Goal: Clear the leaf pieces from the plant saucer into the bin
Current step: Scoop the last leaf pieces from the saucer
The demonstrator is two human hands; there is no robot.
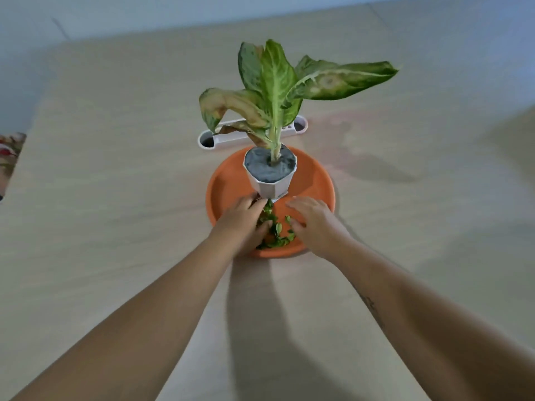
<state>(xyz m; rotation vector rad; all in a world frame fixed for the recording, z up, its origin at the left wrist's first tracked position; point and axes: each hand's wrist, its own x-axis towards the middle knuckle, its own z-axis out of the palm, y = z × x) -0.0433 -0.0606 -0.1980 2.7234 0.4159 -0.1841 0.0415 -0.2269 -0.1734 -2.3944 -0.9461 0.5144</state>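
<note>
**Both forearms reach in to gather leaf scraps at the saucer's near edge**

Bare forearms run up from the bottom corners of the frame and meet at centre, over the near rim of the orange plant saucer [315,178]. Between them lies a small heap of green leaf pieces [276,231], all in the saucer's lower part, just below the white faceted pot [270,180] that stands on it. The left hand [246,219] is curled loosely with its fingers on the pile's left edge; whether any pieces are already pinched cannot be told. The right hand [314,222] is spread flat, palm down, just beside the pile's right edge, holding nothing visible.

The step in hand looks like scooping the scraps together, so clearing is at its start: the pieces are not yet lifted. Next, the two hands probably need to close toward each other and cup the heap without knocking the pot or its drooping, yellowing plant [278,91]. No bin is plainly visible; a white oblong container [207,138] with openings sits just above the saucer, its purpose unclear.

Everything rests on a pale beige wood-grain surface [115,169]; a bluish-white wall crosses the top, and patterned fabric [8,157] shows at the left edge
</note>
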